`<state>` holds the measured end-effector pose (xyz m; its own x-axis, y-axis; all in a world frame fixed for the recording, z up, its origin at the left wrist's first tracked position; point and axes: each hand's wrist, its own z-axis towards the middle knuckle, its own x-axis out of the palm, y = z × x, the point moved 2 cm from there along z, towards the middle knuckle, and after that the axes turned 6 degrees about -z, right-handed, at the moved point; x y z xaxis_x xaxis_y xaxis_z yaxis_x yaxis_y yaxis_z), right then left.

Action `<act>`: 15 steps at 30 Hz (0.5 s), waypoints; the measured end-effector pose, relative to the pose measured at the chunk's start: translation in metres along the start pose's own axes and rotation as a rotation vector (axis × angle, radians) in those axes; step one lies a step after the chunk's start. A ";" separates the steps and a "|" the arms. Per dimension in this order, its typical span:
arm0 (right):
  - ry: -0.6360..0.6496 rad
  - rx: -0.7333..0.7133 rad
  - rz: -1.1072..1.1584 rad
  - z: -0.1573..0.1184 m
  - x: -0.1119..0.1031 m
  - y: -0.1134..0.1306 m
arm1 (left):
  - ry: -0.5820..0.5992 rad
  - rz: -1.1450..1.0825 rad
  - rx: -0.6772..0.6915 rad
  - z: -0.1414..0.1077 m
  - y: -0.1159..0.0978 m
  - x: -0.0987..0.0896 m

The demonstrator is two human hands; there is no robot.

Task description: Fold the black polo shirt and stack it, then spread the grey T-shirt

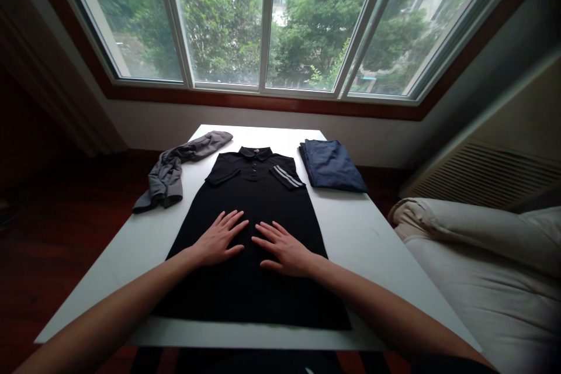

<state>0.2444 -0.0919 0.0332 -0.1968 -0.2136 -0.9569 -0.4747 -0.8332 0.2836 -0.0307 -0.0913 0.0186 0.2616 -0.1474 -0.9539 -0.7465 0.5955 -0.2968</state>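
Black shirt (256, 198), flat on table (372, 245), collar toward far edge; left hand (220, 239) and right hand (284, 250) spread upon it. Grey garment (166, 172), crumpled, left edge. Navy garment (333, 165), folded, right edge.

Shirt (263, 196) on table (372, 234), garment (167, 174) left, second garment (335, 165) right, window (265, 29) behind

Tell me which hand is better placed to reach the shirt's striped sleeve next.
Likely the right hand: resting on the black shirt, it is nearer the striped sleeve than the left hand.

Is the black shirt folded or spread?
Spread: the black shirt lies flat from collar to hem, the left hand and right hand palm-down on it.
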 end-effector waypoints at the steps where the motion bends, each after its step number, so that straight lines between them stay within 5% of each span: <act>1: 0.005 -0.008 0.009 -0.006 0.000 0.006 | 0.007 -0.001 0.005 -0.002 -0.003 -0.001; 15: 0.061 -0.168 0.227 -0.069 -0.005 0.072 | 0.072 -0.074 0.102 -0.040 -0.034 -0.008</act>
<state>0.2701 -0.1856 0.0543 -0.2272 -0.4303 -0.8736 -0.2745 -0.8324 0.4814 -0.0324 -0.1417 0.0347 0.2664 -0.2477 -0.9315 -0.6600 0.6575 -0.3636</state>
